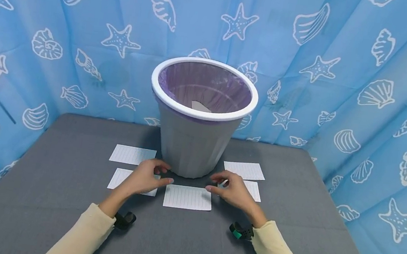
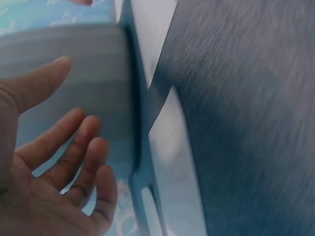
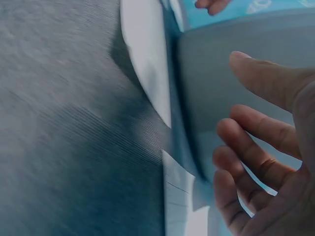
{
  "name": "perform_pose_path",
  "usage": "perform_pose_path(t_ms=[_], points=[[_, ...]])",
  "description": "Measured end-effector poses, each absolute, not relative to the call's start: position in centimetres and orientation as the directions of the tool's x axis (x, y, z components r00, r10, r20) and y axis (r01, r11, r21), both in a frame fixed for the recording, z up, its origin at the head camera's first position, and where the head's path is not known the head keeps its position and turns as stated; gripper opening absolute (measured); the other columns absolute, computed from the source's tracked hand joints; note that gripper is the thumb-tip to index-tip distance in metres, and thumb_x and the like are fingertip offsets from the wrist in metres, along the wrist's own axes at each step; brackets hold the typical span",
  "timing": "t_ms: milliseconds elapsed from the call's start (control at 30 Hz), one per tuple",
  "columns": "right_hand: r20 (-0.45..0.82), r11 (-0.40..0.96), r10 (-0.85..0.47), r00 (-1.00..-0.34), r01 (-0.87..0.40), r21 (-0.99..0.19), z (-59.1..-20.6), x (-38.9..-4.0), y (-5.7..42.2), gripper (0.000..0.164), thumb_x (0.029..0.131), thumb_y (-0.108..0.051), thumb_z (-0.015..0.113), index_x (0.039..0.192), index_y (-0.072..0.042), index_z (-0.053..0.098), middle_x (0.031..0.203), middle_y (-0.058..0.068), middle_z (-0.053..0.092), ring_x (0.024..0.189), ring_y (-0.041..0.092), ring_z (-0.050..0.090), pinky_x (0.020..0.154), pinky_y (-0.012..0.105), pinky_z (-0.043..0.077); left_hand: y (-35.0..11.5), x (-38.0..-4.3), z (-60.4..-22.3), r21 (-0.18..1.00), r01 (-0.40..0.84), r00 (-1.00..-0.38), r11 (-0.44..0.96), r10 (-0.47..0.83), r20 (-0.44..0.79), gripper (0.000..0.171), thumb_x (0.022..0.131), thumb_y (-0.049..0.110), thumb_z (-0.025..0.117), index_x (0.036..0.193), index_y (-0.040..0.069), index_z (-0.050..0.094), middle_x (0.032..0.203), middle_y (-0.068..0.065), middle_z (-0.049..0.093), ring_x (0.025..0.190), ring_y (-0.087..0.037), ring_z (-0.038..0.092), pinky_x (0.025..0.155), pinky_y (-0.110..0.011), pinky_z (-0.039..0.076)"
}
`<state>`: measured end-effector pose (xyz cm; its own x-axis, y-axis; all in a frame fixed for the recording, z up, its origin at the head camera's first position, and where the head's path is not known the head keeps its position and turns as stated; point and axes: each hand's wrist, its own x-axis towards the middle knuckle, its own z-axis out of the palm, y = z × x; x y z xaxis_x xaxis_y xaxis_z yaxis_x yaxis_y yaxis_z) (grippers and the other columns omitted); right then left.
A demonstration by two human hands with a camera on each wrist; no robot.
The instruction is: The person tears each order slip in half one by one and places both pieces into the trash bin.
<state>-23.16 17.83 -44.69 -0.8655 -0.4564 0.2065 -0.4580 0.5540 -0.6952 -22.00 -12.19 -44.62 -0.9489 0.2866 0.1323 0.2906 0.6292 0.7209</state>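
Note:
My left hand (image 1: 147,176) hovers at the left front of a grey trash can (image 1: 195,143), thumb and loosely bent fingers apart with nothing between them. On the other side, my right hand (image 1: 231,188) mirrors it, its thumb near the corner of a lined paper card (image 1: 187,198) in front of the can. Both wrist views show the left fingers (image 2: 88,162) and right fingers (image 3: 256,162) relaxed beside the can's wall. Beneath the left hand lies another lined card (image 1: 119,177), partly covered; a lined card (image 1: 253,190) by the right hand is partly covered too.
A purple liner (image 1: 205,84) lines the can under its white rim (image 1: 201,112), with a pale paper piece (image 1: 200,106) inside. Two more cards, a left one (image 1: 132,155) and a right one (image 1: 245,170), lie farther back on the grey table (image 1: 179,245). A blue curtain (image 1: 127,3) hangs behind.

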Motion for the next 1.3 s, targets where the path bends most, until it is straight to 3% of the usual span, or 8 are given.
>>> perform_pose_path(t_ms=[500,733,1067,1300], points=[[0.088,0.681,-0.539,-0.838,-0.495,-0.540,-45.7,-22.5,15.9,0.048,0.074,-0.035,0.079,0.110,-0.007,0.068,0.098,0.007,0.058,0.088,0.020,0.052,0.075,0.035,0.042,-9.6,-21.8,-46.0,0.581,0.286,-0.944,0.762,0.329,0.034,0.044,0.066,0.029,0.085,0.102,0.008,0.070,0.091,-0.003,0.060,0.084,-0.018,0.055,0.075,-0.037,0.044],[0.124,0.729,-0.530,-0.839,-0.525,-0.440,-45.8,-22.4,15.2,0.042,0.073,-0.034,0.080,0.103,-0.006,0.070,0.097,0.007,0.058,0.090,0.021,0.051,0.078,0.039,0.042,-9.1,-21.8,-45.8,0.555,0.296,-0.938,0.778,0.347,0.014,0.038,0.066,0.025,0.086,0.097,0.008,0.071,0.087,-0.003,0.059,0.081,-0.017,0.052,0.073,-0.036,0.043],[0.128,0.697,-0.527,-0.840,-0.514,-0.500,-45.7,-22.4,14.6,0.030,0.070,-0.025,0.083,0.089,-0.009,0.066,0.088,0.004,0.057,0.080,0.016,0.050,0.073,0.036,0.040,-8.7,-21.7,-45.7,0.584,0.298,-0.933,0.755,0.360,0.010,0.030,0.065,0.017,0.086,0.087,0.009,0.068,0.083,-0.002,0.057,0.075,-0.014,0.048,0.070,-0.033,0.041],[0.121,0.679,-0.505,-0.854,-0.480,-0.555,-45.7,-22.5,14.5,0.024,0.076,-0.018,0.079,0.090,-0.006,0.064,0.071,-0.001,0.056,0.062,0.009,0.047,0.055,0.027,0.039,-8.5,-21.6,-45.7,0.618,0.311,-0.926,0.722,0.378,0.023,0.031,0.068,0.011,0.083,0.090,0.006,0.064,0.080,-0.003,0.058,0.068,-0.014,0.050,0.062,-0.031,0.043]])
